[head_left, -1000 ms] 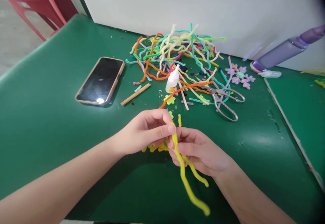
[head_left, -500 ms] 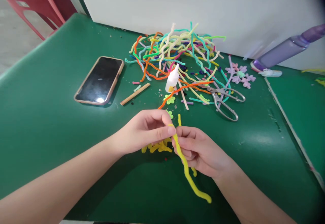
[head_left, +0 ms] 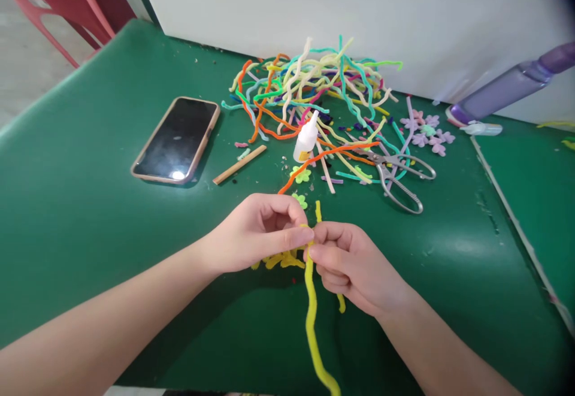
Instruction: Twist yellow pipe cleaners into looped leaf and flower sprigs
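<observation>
Between the thumb and fingers of my left hand (head_left: 265, 234) is the upper end of a wavy yellow pipe cleaner (head_left: 311, 312), which hangs down toward the table's near edge. My right hand (head_left: 353, 264) pinches the same pipe cleaner just below, its fingertips touching those of the left. Another yellow piece (head_left: 318, 210) shows above my right hand, and a yellow end sticks out below it; whether these join is hidden. Under my left hand lie several short yellow pieces (head_left: 281, 260), partly covered. Just beyond my fingers are light green flower shapes (head_left: 300, 201).
A tangled pile of colourful pipe cleaners (head_left: 309, 78) lies at the back. Before it stand a white glue bottle (head_left: 305, 141) and scissors (head_left: 399, 174). A phone (head_left: 177, 138) and wooden stick (head_left: 240, 164) lie left. Purple and pink flowers (head_left: 424, 132) and a purple bottle (head_left: 503, 93) are right.
The hanging end of the yellow pipe cleaner has swung left and now points almost straight down. My left thumb has shifted slightly right and down, closer to my right fingertips.
</observation>
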Demonstrator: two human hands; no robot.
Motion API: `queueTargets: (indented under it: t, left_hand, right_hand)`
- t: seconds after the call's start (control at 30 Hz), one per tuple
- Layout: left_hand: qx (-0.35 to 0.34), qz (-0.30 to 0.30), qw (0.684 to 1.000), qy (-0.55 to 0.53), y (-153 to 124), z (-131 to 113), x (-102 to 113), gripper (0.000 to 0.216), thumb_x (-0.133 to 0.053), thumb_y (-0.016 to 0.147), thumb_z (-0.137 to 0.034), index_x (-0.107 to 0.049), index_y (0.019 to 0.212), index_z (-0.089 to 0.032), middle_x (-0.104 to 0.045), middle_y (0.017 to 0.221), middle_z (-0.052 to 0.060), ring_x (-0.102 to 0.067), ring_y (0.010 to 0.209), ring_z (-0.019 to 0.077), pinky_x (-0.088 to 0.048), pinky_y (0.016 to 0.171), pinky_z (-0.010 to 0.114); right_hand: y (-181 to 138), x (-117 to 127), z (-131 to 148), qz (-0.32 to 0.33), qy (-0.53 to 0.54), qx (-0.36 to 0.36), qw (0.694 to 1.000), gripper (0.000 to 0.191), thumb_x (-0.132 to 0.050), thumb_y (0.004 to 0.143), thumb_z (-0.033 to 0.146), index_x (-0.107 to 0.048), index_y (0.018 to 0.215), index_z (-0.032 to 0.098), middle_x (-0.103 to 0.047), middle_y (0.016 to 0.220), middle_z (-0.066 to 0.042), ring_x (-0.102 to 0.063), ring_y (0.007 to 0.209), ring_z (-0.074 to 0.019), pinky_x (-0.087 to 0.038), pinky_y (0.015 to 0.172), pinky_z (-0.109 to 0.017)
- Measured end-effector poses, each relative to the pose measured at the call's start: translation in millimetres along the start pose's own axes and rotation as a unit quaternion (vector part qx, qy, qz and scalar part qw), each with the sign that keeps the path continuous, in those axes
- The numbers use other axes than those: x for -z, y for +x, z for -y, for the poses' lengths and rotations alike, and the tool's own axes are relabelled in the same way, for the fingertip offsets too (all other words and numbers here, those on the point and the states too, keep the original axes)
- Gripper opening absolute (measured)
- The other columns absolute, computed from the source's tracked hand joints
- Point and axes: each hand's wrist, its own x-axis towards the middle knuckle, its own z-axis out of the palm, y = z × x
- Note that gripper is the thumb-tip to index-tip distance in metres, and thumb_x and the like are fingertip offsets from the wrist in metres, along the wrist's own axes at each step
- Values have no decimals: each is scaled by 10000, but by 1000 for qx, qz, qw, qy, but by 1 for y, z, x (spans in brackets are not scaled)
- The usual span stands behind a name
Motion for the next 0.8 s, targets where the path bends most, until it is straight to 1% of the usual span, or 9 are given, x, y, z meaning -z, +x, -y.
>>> queueTargets:
  t: [0.1, 0.2, 0.33, 0.37, 0.47, 0.57, 0.63, 0.7, 0.8]
  left_hand:
    - [0, -12, 1000, 16, 1, 0, 0, 188, -738, 747, -177, -580, 672, -110, -523, 613, -37, -464, 547, 46, -398, 508, 148]
    - [-12, -22, 999, 23, 1, 0, 0, 225, -723, 769, -224, -551, 665, -123, -531, 605, -35, -497, 540, 56, -421, 511, 160]
    - [-31, -33, 998, 41, 0, 0, 1, 264, -726, 768, -256, -516, 661, -137, -508, 591, -40, -550, 563, 77, -449, 521, 171]
    - [-32, -35, 998, 42, 0, 0, 1, 267, -728, 766, -253, -511, 660, -138, -499, 588, -43, -551, 565, 77, -447, 519, 168]
    - [-30, -39, 998, 35, 0, 1, 1, 268, -736, 759, -229, -508, 655, -134, -513, 596, -41, -540, 565, 65, -435, 517, 156]
    - [-21, -29, 999, 3, 0, 0, 0, 254, -733, 765, -212, -519, 659, -125, -556, 605, -34, -517, 544, 49, -430, 515, 144]
    - [-13, -19, 999, -24, 0, -2, -1, 225, -704, 797, -205, -535, 675, -120, -565, 593, -38, -492, 511, 35, -421, 501, 135]
    - [-8, -10, 999, -42, 0, -4, -3, 194, -669, 830, -197, -552, 697, -116, -568, 583, -39, -474, 487, 27, -410, 487, 129]
    - [-1, -3, 998, -55, 0, -6, -4, 184, -651, 848, -212, -567, 715, -117, -572, 575, -36, -482, 485, 32, -411, 479, 133]
  right_hand:
    - [0, -1, -2, -22, -40, 24, 999, 171, -662, 820, 284, -581, 723, 169, -322, 494, 113, -154, 390, -7, -112, 369, -177]
    - [1, 0, -3, -21, -66, 36, 997, 156, -655, 823, 312, -606, 776, 172, -351, 525, 100, -187, 414, -16, -130, 390, -191]
    - [0, -3, -3, -45, -143, 48, 988, 221, -771, 694, 249, -604, 819, 175, -317, 551, 103, -192, 475, -32, -170, 427, -195]
    - [-1, -4, -3, -57, -170, 53, 982, 221, -772, 693, 246, -601, 813, 176, -305, 555, 102, -189, 483, -36, -175, 430, -197]
    - [-4, -6, -4, -80, -248, 85, 962, 155, -668, 806, 312, -602, 784, 173, -331, 554, 81, -224, 475, -46, -191, 428, -209]
    - [-6, -6, -4, -68, -311, 133, 939, 236, -535, 900, 346, -645, 795, 166, -366, 556, 56, -278, 481, -61, -219, 441, -229]
    - [-6, -4, -4, -54, -316, 156, 934, 296, -475, 932, 354, -689, 852, 165, -357, 556, 49, -288, 493, -73, -234, 458, -239]
    - [-6, -3, -3, -42, -289, 160, 943, 340, -442, 946, 367, -716, 914, 167, -340, 565, 46, -279, 505, -80, -236, 468, -244]
    - [-5, -2, -3, -23, -248, 146, 958, 353, -441, 949, 376, -729, 960, 171, -303, 570, 49, -258, 513, -84, -228, 469, -243]
